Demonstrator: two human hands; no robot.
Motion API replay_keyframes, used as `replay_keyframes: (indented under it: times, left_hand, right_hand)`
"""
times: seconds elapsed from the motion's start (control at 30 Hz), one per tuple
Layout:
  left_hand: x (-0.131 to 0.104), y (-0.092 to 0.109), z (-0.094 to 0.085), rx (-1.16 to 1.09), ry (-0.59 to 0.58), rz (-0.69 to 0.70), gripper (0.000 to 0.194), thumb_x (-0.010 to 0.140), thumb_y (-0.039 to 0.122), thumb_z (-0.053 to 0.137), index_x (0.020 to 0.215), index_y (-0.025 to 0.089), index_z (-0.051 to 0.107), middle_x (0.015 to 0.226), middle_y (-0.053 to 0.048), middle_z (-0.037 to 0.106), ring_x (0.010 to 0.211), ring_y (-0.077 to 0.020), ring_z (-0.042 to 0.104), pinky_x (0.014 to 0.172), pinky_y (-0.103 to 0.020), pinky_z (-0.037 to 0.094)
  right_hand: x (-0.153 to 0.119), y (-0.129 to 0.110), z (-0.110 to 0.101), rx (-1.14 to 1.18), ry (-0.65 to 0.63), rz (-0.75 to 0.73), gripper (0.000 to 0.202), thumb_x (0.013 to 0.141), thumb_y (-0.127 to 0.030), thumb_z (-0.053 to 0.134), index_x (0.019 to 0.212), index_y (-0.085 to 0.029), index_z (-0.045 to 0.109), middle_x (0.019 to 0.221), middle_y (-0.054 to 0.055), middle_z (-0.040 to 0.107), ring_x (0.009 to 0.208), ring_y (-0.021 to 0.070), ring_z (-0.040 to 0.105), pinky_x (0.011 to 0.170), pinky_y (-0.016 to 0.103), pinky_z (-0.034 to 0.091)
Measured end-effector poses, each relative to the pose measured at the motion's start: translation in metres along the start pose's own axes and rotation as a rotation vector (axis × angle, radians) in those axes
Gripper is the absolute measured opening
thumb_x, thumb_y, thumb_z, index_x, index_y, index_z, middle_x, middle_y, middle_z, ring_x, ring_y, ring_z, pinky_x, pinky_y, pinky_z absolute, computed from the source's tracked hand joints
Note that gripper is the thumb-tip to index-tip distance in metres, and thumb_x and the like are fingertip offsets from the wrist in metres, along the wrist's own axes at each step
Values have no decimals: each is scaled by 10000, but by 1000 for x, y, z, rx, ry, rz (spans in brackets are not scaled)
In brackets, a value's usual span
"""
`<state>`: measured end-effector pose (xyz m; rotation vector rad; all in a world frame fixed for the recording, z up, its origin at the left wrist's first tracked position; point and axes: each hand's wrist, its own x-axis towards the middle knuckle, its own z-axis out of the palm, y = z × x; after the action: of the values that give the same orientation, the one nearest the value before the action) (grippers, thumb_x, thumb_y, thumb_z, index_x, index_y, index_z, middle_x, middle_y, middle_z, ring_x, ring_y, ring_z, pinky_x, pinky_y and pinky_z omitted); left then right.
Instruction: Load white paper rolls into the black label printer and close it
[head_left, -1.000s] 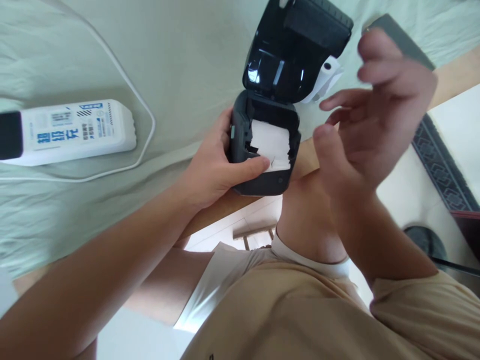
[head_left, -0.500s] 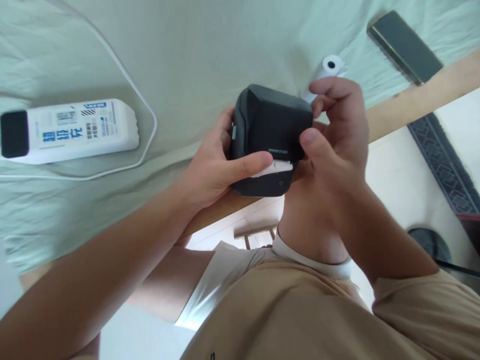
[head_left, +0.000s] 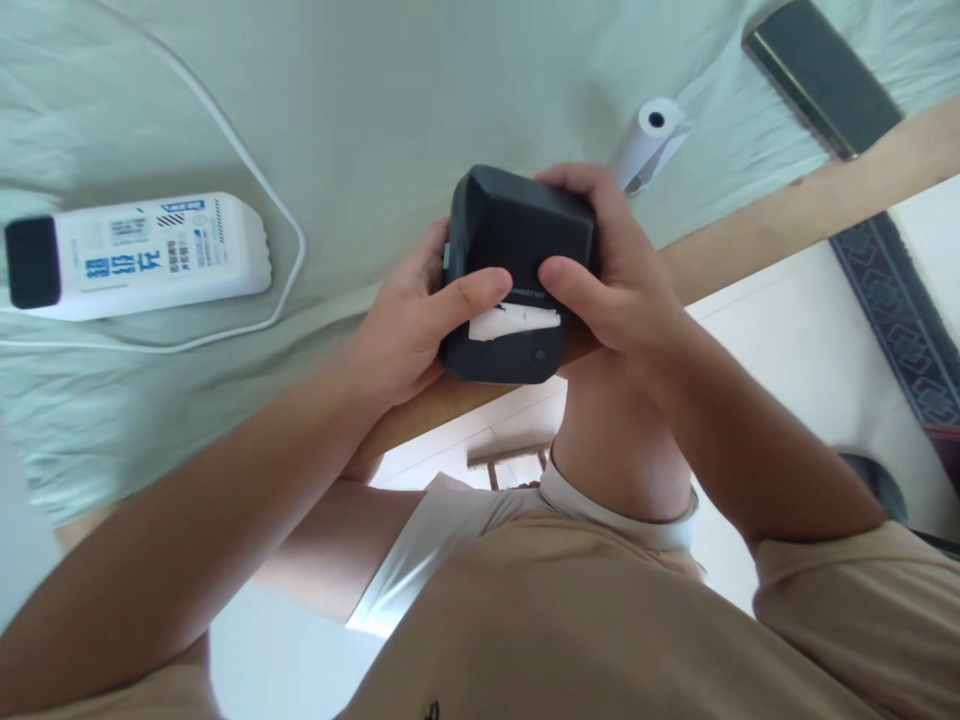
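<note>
A black label printer (head_left: 529,230) is held up between both hands, over the wooden edge of the bed. A torn strip of white paper (head_left: 514,321) sticks out of its slot. My left hand (head_left: 409,315) is wrapped round the left side, its thumb on the front just above the paper. My right hand (head_left: 622,265) grips the right side, with the thumb pressed on the front cover and the fingers round the back, mostly hidden. Just beyond the right hand lies a white paper roll (head_left: 643,145) with a loose end.
A white power bank-like box (head_left: 150,250) with blue print lies at left, a white cable (head_left: 281,200) curving round it. A dark phone-like slab (head_left: 825,75) rests at upper right near the wooden edge (head_left: 787,205). Pale green cloth (head_left: 360,100) covers the surface.
My right hand has moved left from beside the paper roll and closed round the printer's right side. The printer has shifted slightly left, and more of the paper strip shows.
</note>
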<state>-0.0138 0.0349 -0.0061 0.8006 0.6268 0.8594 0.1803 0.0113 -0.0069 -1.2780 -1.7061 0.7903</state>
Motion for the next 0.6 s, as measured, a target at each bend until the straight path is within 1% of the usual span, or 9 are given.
replay_keyframes:
  times: [0.13,0.23,0.33,0.4,0.5,0.57,0.6]
  left_hand:
    - [0,2,6,0,22,21,148,916,98,644,1044,131,708,830,-34,730,693,-126,679,596,-208,559]
    - [0,2,9,-17,26,52,168,933,67,581,1016,118,718,803,-44,738,682,-132,669,578,-216,547]
    - [0,-1,11,20,24,94,159,934,103,595,988,120,743,829,-54,751,712,-147,681,626,-241,558]
    - [-1,-3,13,80,19,119,120,920,174,651,962,149,761,833,-51,747,729,-172,687,658,-274,563]
    - [-4,-5,16,187,53,200,97,876,287,721,920,214,767,822,-46,731,738,-214,679,669,-318,552]
    - [-7,-5,18,239,103,208,91,860,297,731,911,226,754,840,-51,726,759,-225,682,646,-319,544]
    - [-9,-5,20,257,129,184,98,863,294,726,927,223,745,867,-54,729,778,-226,689,634,-314,544]
  right_hand:
    - [0,1,-3,-12,-3,-6,604,887,-754,590,1281,-301,523,1253,25,650,1173,242,649,952,358,582]
    - [1,0,-6,29,-4,-19,478,892,-616,640,1225,-289,536,1230,19,664,1162,223,650,953,333,572]
    - [3,-2,-7,105,-21,-37,423,871,-504,652,1200,-264,538,1219,24,672,1138,214,663,956,327,569]
    - [2,-2,-8,130,-27,-34,430,862,-501,652,1197,-258,536,1234,25,674,1139,220,665,954,339,573]
    - [1,-3,-10,149,-43,-34,426,867,-509,657,1195,-261,545,1221,19,679,1145,217,661,949,333,575]
    - [0,-3,-11,174,-61,-42,402,876,-495,675,1185,-265,561,1182,10,682,1136,208,664,975,323,568]
    - [-1,-4,-12,183,-74,-40,392,882,-492,688,1182,-271,567,1175,4,680,1136,204,664,994,318,563]
